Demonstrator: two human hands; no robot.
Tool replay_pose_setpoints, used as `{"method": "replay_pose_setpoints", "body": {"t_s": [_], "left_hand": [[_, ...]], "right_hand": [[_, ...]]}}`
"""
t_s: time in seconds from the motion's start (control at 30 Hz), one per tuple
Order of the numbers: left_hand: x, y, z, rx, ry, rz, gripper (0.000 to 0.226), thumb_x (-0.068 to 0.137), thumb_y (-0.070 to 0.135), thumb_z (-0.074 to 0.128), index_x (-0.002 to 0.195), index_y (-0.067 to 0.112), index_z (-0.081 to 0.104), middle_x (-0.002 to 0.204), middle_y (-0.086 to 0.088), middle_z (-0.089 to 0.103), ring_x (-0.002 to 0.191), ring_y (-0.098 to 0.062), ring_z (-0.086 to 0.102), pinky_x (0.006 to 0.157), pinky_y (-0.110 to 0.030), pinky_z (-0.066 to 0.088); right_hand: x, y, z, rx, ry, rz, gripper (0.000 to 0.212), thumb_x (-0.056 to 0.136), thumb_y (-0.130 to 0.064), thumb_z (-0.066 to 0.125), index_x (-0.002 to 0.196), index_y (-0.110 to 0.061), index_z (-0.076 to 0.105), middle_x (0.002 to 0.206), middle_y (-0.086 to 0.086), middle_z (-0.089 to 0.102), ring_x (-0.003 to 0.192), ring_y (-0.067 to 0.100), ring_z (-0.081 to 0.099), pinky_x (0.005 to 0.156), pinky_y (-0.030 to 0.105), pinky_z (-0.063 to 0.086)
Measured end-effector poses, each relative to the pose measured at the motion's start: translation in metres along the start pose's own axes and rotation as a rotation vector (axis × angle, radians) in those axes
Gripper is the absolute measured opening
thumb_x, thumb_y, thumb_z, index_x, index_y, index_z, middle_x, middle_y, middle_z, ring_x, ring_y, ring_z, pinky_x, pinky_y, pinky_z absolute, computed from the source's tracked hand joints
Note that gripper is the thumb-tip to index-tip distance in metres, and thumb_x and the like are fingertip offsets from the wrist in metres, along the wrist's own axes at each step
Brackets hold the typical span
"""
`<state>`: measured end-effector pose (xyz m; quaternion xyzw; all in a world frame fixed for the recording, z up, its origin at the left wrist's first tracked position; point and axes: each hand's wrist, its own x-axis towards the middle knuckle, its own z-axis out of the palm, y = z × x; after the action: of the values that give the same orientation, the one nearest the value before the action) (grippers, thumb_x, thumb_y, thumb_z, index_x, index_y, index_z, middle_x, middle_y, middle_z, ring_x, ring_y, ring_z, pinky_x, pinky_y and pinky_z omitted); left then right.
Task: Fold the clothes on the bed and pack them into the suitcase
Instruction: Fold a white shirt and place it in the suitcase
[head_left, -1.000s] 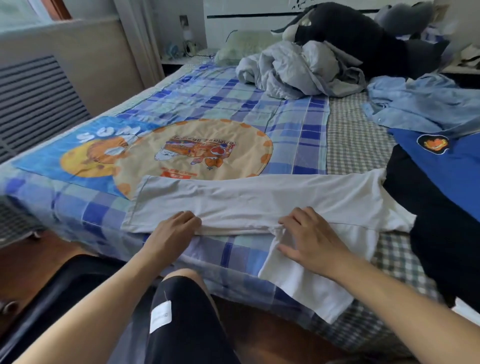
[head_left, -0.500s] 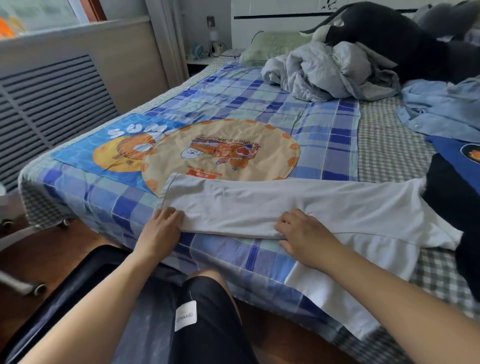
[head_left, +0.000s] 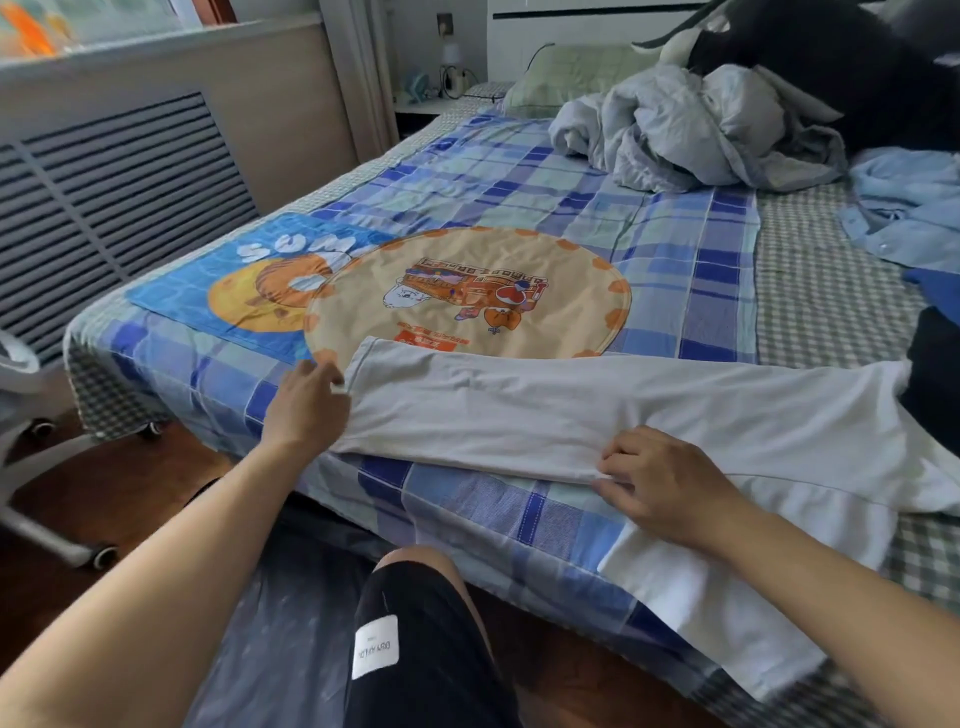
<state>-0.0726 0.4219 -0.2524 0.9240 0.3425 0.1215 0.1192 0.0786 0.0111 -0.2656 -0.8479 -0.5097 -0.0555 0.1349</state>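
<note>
A white long garment (head_left: 571, 410) lies folded into a narrow strip across the near edge of the bed (head_left: 519, 197), one part hanging over the side at the right. My left hand (head_left: 306, 400) is at the strip's left end, fingers curled onto the hem corner. My right hand (head_left: 665, 478) pinches the near folded edge around the middle. A light blue shirt (head_left: 909, 218) and a dark blue and black garment (head_left: 935, 358) lie unfolded at the right. On the floor by my knee is a dark case with a shiny lining (head_left: 291, 639), seemingly the suitcase.
A crumpled grey duvet (head_left: 701, 130) and a black plush toy (head_left: 831, 67) fill the bed's far end. A slatted radiator cover (head_left: 114, 192) lines the left wall. A wheeled chair base (head_left: 57, 467) stands on the wooden floor at the left.
My left hand slid from the garment's near edge to its left end. My right hand stayed at the near folded edge. The view has turned left and closer.
</note>
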Motion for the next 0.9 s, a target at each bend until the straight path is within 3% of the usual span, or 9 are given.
{"method": "replay_pose_setpoints", "body": {"t_s": [0.17,0.27,0.4,0.5,0.6,0.7,0.77,0.83,0.9], "left_hand": [[0.076,0.037,0.013,0.069,-0.172,0.025,0.052,0.106,0.041,0.033,0.156,0.027,0.03,0.161,-0.013,0.027,0.145,-0.038,0.024,0.117,-0.052,0.028],[0.11,0.038,0.025,0.295,-0.367,0.084,0.053,0.1,0.057,0.026,0.141,0.032,0.049,0.158,-0.01,0.03,0.145,-0.035,0.022,0.114,-0.051,0.033],[0.119,0.026,0.037,0.288,-0.215,0.165,0.038,0.101,0.051,0.047,0.099,0.015,0.059,0.121,-0.016,0.059,0.108,-0.037,0.055,0.087,-0.043,0.049],[0.116,0.023,0.043,0.118,-0.146,0.076,0.033,0.098,0.047,0.057,0.098,0.014,0.055,0.109,-0.017,0.062,0.087,-0.031,0.052,0.075,-0.041,0.044],[0.097,0.044,0.045,0.216,-0.024,-0.044,0.043,0.095,0.044,0.056,0.13,0.018,0.05,0.134,-0.018,0.046,0.121,-0.038,0.045,0.103,-0.051,0.038],[0.036,0.07,0.059,0.144,0.116,0.21,0.062,0.102,0.044,0.046,0.159,0.03,0.024,0.166,-0.014,0.016,0.153,-0.035,0.01,0.123,-0.05,0.006],[-0.013,0.067,0.075,0.147,-0.028,0.321,0.065,0.1,0.065,0.021,0.16,0.043,0.009,0.171,-0.004,0.001,0.157,-0.028,-0.005,0.125,-0.047,-0.003],[-0.038,0.045,0.085,0.163,-0.271,0.183,0.073,0.09,0.078,0.0,0.157,0.05,-0.006,0.17,0.003,-0.012,0.155,-0.025,-0.017,0.125,-0.049,-0.008],[-0.033,0.036,0.077,0.18,-0.375,0.043,0.074,0.089,0.08,0.005,0.156,0.051,-0.008,0.169,0.002,-0.017,0.154,-0.03,-0.019,0.124,-0.055,-0.008]], "right_hand": [[0.033,0.021,-0.023,0.116,0.18,0.286,0.039,0.102,-0.039,0.039,0.117,-0.018,0.069,0.122,0.003,0.066,0.111,0.025,0.058,0.097,0.039,0.047],[0.032,0.052,-0.015,-0.066,-0.09,0.519,0.061,0.102,-0.053,0.022,0.155,-0.025,0.033,0.163,0.003,0.028,0.15,0.025,0.021,0.124,0.041,0.015],[0.017,0.07,0.002,-0.097,-0.262,0.59,0.076,0.092,-0.068,0.001,0.16,-0.035,0.007,0.169,-0.006,0.0,0.155,0.016,-0.003,0.125,0.038,-0.001],[0.016,0.069,0.01,-0.125,-0.254,0.573,0.088,0.081,-0.071,-0.01,0.16,-0.034,0.006,0.169,-0.005,0.0,0.155,0.017,-0.003,0.125,0.038,0.0],[0.015,0.071,0.01,-0.129,-0.244,0.57,0.086,0.084,-0.071,-0.009,0.16,-0.033,0.006,0.169,-0.004,0.0,0.155,0.017,-0.003,0.126,0.039,0.001],[0.014,0.067,0.007,-0.121,-0.259,0.563,0.08,0.089,-0.069,-0.006,0.16,-0.033,0.004,0.169,-0.005,-0.002,0.154,0.016,-0.005,0.126,0.039,0.0],[0.015,0.065,0.006,-0.11,-0.272,0.578,0.072,0.096,-0.065,0.003,0.16,-0.033,0.004,0.169,-0.005,-0.002,0.154,0.016,-0.005,0.125,0.039,-0.001],[0.019,0.067,0.001,-0.053,-0.302,0.584,0.067,0.1,-0.062,0.012,0.16,-0.033,0.006,0.169,-0.005,-0.002,0.154,0.016,-0.005,0.125,0.038,-0.002],[0.018,0.069,-0.014,0.052,-0.295,0.553,0.065,0.102,-0.059,0.023,0.16,-0.032,0.011,0.169,-0.005,0.002,0.155,0.014,-0.003,0.125,0.035,-0.001]]}}
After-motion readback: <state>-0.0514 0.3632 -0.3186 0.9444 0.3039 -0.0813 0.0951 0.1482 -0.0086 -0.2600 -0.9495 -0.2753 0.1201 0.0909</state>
